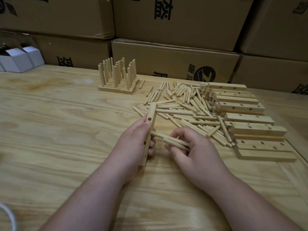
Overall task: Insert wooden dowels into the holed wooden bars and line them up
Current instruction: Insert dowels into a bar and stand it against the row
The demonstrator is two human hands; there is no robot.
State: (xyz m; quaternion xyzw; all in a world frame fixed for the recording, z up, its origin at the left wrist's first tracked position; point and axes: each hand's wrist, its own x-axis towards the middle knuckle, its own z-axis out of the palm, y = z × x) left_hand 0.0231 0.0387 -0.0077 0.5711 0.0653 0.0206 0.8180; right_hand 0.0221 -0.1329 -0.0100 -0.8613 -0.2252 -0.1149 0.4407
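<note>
My left hand (133,144) grips a holed wooden bar (150,120) held on edge above the table, its long axis running away from me. My right hand (195,152) holds a few wooden dowels (176,142); one dowel's left end meets the bar's right side near my left fingers. A loose pile of dowels (188,109) lies on the table beyond my right hand. Stacked holed bars (246,117) sit to the right of the pile. At the back, finished bars with upright dowels (117,77) stand in rows.
The wooden table (58,130) spreads to the left. Cardboard boxes (175,59) are stacked along its far edge. Small white boxes (18,59) stand at the back left. A white cord (10,217) curls at the lower left corner.
</note>
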